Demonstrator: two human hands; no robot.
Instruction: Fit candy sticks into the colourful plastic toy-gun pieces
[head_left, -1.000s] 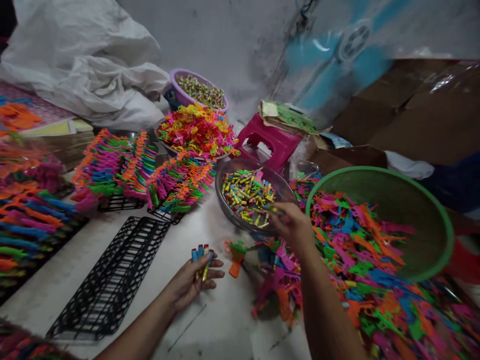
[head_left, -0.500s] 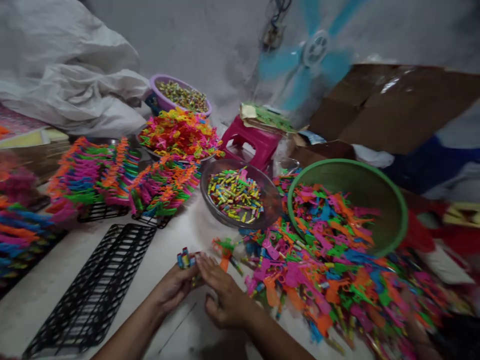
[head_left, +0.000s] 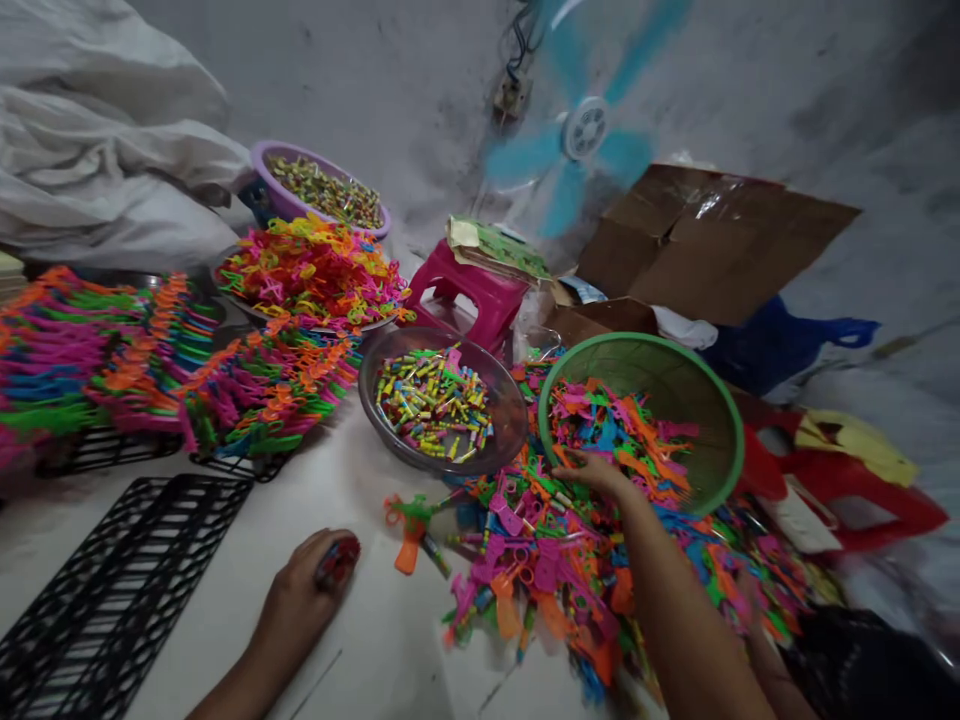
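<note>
Since before, the right hand (head_left: 596, 472) has reached into the toy pile (head_left: 570, 560) at the green basin (head_left: 675, 360), fingers hidden. Left hand (head_left: 304, 590) rests on the worktop (head_left: 360, 640), fingers closed around small tubes (head_left: 337, 562) pointing away.

A spinning fan (head_left: 583, 128) at twelve o'clock is blurred. The black rack (head_left: 112, 590) at eight o'clock is cut off by the frame edge. The left hand (head_left: 304, 600) hides most of the small pieces it encloses. Clutter at four o'clock is smeared.
</note>
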